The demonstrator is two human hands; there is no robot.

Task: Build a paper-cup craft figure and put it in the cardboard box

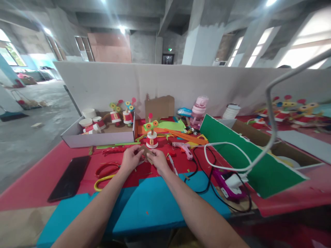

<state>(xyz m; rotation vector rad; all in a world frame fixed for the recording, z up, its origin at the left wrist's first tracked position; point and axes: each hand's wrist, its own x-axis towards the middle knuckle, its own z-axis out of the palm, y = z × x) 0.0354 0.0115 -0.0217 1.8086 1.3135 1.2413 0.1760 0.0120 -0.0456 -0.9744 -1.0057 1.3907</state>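
Note:
Between my hands is a small piece of brown cardboard [146,151], pinched from both sides. My left hand [131,158] grips its left edge with thumb and fingers. On the other side, my right hand [158,161] closes on its right edge. Just beyond them stands a paper-cup figure [152,140] with a red-and-white body, a spring neck, round orange eyes and a red ball on top. A pink glue gun [184,148] lies to the right of my right hand. Scissors with red and yellow handles [103,177] rest left of my left hand.
A black phone [69,178] lies at the left. Behind it, a white box [99,138] holds paper cups and two similar figures. To the right are a green-sided box [245,155], a purple power strip [229,187], looping cables and a pink bottle [199,110]. Blue sheet [155,203] covers the front edge.

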